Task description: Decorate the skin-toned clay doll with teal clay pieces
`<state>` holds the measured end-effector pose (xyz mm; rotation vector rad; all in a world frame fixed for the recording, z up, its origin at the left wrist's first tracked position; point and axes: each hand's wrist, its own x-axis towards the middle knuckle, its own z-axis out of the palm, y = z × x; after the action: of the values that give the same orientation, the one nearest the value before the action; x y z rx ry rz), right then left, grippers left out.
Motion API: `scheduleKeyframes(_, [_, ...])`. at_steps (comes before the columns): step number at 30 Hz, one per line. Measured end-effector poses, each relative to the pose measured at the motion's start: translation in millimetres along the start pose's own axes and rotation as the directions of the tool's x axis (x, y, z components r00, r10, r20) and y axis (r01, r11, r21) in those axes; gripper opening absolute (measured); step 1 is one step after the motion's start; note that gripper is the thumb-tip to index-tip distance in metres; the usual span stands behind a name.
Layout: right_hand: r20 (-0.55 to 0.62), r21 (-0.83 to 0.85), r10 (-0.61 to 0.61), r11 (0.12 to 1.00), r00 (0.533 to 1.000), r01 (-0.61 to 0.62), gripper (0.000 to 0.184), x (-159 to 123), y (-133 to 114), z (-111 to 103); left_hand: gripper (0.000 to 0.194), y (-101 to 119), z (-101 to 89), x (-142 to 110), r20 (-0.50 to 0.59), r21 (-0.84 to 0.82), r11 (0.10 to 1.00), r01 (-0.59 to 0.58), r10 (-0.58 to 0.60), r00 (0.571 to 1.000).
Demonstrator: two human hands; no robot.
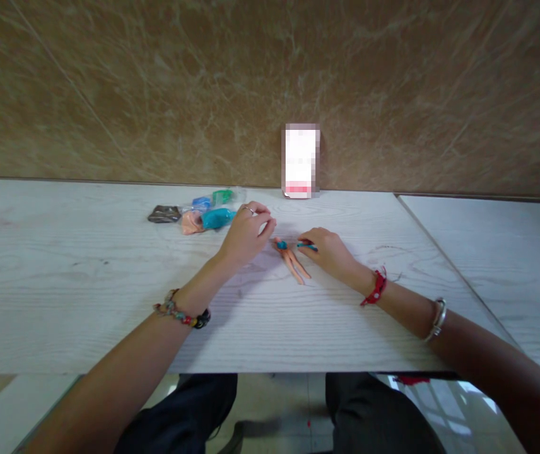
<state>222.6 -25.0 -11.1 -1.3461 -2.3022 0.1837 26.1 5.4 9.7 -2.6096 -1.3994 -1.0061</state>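
A small clay figure lies on the white table, with two long peach legs and a blue piece on its upper body. My right hand is closed around a thin blue stick, just right of the figure; whether it is a tool or rolled clay is unclear. Above and left of the figure is my left hand, thumb and fingertips drawn together in a pinch. Anything between those fingertips is too small to make out. Behind that hand lies a bagged lump of teal clay.
More bagged clay lies at the back left: peach, dark brown, blue and green. A phone with a blurred screen leans on the brown marbled wall. A seam crosses the tabletop at right.
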Motion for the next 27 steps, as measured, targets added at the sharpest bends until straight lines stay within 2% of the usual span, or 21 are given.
scheduleKeyframes(2, [0.029, -0.050, -0.029, 0.998, 0.999, 0.030, 0.014, 1.1, 0.2, -0.7, 0.027, -0.8, 2.3, -0.8, 0.022, 0.015, 1.000, -0.009, 0.008, 1.000])
scheduleKeyframes(6, [0.016, -0.111, -0.145, 0.983, 0.989, 0.146, 0.021, -1.7, 6.3, -3.3, 0.025, -1.9, 2.4, -2.3, 0.049, 0.009, 1.000, -0.004, 0.004, 0.999])
scheduleKeyframes(10, [0.021, 0.000, -0.225, 0.974, 0.974, 0.225, 0.024, -11.5, 13.1, -8.1, 0.024, -1.6, 1.0, -4.3, 0.065, 0.009, 1.000, -0.011, 0.011, 0.998])
scheduleKeyframes(13, [0.013, 0.083, -0.241, 0.967, 0.970, 0.239, 0.026, -19.0, 16.7, -13.0, 0.024, -2.1, 1.7, -6.1, 0.083, 0.015, 1.000, -0.027, 0.025, 0.996])
scheduleKeyframes(17, [-0.065, 0.039, -0.178, 0.983, 0.982, 0.181, 0.032, -21.4, 21.2, -13.4, 0.025, -5.1, 4.5, -7.3, 0.087, 0.024, 0.998, -0.064, 0.062, 0.994])
scheduleKeyframes(22, [0.077, -0.028, -0.213, 0.976, 0.974, 0.216, 0.030, -21.3, 23.5, -6.8, 0.023, -8.6, 7.5, -7.1, 0.074, 0.031, 0.997, -0.077, 0.075, 0.994])
scheduleKeyframes(24, [0.015, -0.024, -0.193, 0.981, 0.981, 0.193, 0.031, -19.9, 23.4, -5.9, 0.023, -8.3, 8.1, -6.9, 0.077, 0.026, 0.997, -0.075, 0.073, 0.994])
scheduleKeyframes(27, [-0.147, -0.022, -0.114, 0.994, 0.983, 0.112, 0.031, -11.7, 24.0, -4.5, 0.023, -5.9, 9.0, -6.3, 0.084, 0.015, 0.997, -0.078, 0.077, 0.993])
